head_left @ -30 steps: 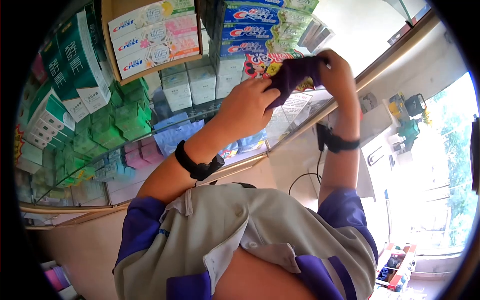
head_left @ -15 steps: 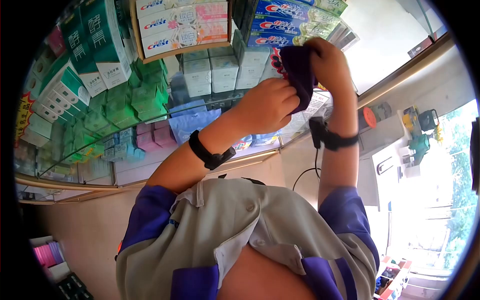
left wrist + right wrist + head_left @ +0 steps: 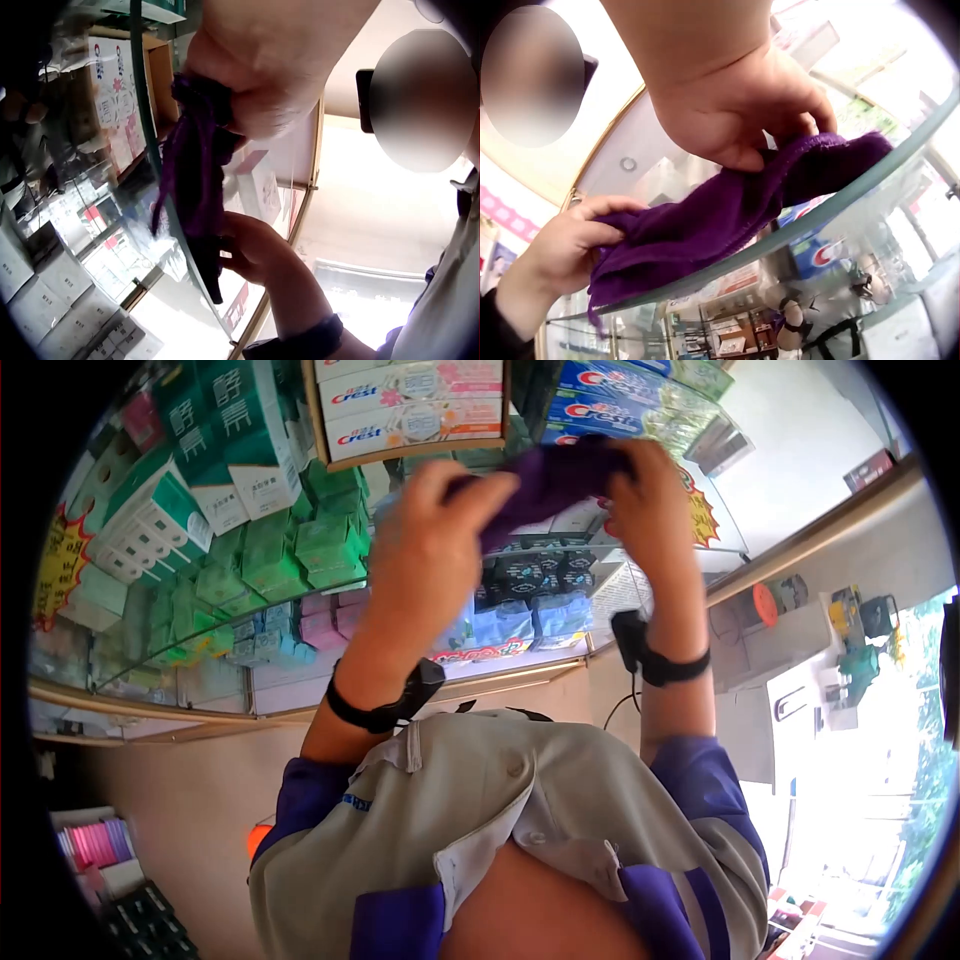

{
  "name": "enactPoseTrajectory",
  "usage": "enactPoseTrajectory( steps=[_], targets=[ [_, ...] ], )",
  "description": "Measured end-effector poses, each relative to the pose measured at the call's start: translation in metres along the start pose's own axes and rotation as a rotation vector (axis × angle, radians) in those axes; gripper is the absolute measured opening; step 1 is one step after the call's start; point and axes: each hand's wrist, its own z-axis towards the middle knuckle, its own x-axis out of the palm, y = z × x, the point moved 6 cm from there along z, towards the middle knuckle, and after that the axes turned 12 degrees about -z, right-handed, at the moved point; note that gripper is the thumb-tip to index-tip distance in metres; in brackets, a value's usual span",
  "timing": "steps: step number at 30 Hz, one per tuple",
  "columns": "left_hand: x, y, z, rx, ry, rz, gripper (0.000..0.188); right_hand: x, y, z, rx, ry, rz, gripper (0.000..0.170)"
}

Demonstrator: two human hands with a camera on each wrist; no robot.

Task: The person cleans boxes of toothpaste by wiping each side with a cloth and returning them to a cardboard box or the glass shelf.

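A dark purple cloth (image 3: 560, 480) is stretched between the two hands above the glass counter. At its left end, my left hand (image 3: 430, 555) grips it between thumb and fingers, slightly blurred in the head view. My right hand (image 3: 655, 510) pinches the other end. Seen from the right wrist, the purple cloth (image 3: 697, 232) lies along the curved glass edge (image 3: 840, 202), with a loose thread hanging at its left corner. The left wrist view shows the cloth (image 3: 195, 165) bunched under the left palm, its far end at the right hand's fingers.
Inside the glass case stand toothpaste boxes (image 3: 415, 420), green packets (image 3: 270, 560) and tall dark green boxes (image 3: 235, 435). Blue toothpaste boxes (image 3: 610, 405) are stacked right of them. Beyond the counter's metal-trimmed edge (image 3: 800, 540) is a bright window (image 3: 930, 690). Shelved goods (image 3: 95, 845) stand lower left.
My left hand has moved left, away from the right, drawing the purple cloth out sideways from a hanging bunch. The counter has shifted rightward in the head view.
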Motion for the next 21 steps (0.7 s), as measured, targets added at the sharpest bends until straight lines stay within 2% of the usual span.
enactPoseTrajectory(
  steps=[1, 2, 3, 4, 5, 6, 9, 11, 13, 14, 15, 16, 17, 19, 21],
  targets=[
    [-0.009, 0.006, 0.003, -0.055, 0.014, 0.031, 0.035, 0.020, 0.010, 0.001, -0.065, 0.021, 0.054, 0.025],
    [-0.015, 0.015, 0.002, -0.166, 0.061, 0.073, 0.040, 0.043, 0.025, -0.002, -0.040, 0.170, 0.120, 0.026],
    [-0.019, 0.023, 0.000, -0.196, 0.085, 0.116, 0.039, 0.068, 0.036, -0.015, -0.159, 0.211, 0.245, 0.028],
    [-0.020, 0.031, -0.004, -0.224, 0.109, 0.158, 0.039, 0.078, 0.057, -0.025, -0.179, 0.263, 0.146, 0.033],
    [-0.017, 0.032, -0.007, -0.198, 0.127, 0.146, 0.039, 0.069, 0.073, -0.034, -0.189, 0.126, -0.049, 0.040],
    [-0.015, 0.035, -0.011, -0.204, 0.130, 0.126, 0.038, 0.069, 0.077, -0.040, -0.152, 0.109, -0.119, 0.043],
    [-0.001, 0.033, -0.016, -0.154, 0.148, 0.097, 0.039, 0.048, 0.069, -0.051, -0.119, 0.058, -0.067, 0.040],
    [0.011, 0.018, -0.016, -0.128, 0.163, 0.065, 0.040, 0.032, 0.058, -0.059, -0.124, 0.171, -0.020, 0.039],
    [0.028, 0.001, -0.017, -0.077, 0.225, -0.015, 0.041, 0.009, 0.049, -0.071, -0.112, 0.135, -0.067, 0.038],
    [0.036, -0.008, -0.019, -0.002, 0.250, -0.111, 0.042, -0.004, 0.041, -0.074, -0.048, 0.230, -0.109, 0.039],
    [0.047, -0.016, -0.021, 0.075, 0.306, -0.199, 0.042, -0.021, 0.029, -0.080, -0.020, 0.168, -0.101, 0.038],
    [0.057, -0.020, -0.025, 0.141, 0.385, -0.300, 0.041, -0.032, 0.013, -0.083, 0.098, 0.135, -0.105, 0.035],
    [0.061, -0.026, -0.026, 0.174, 0.387, -0.291, 0.039, -0.045, 0.005, -0.082, 0.152, 0.085, -0.165, 0.033],
    [0.064, -0.034, -0.024, 0.213, 0.407, -0.283, 0.037, -0.059, 0.000, -0.075, 0.118, -0.054, -0.201, 0.034],
    [0.055, -0.034, -0.007, 0.181, 0.260, -0.185, 0.035, -0.056, 0.007, -0.067, 0.011, -0.163, -0.132, 0.036]
  ],
)
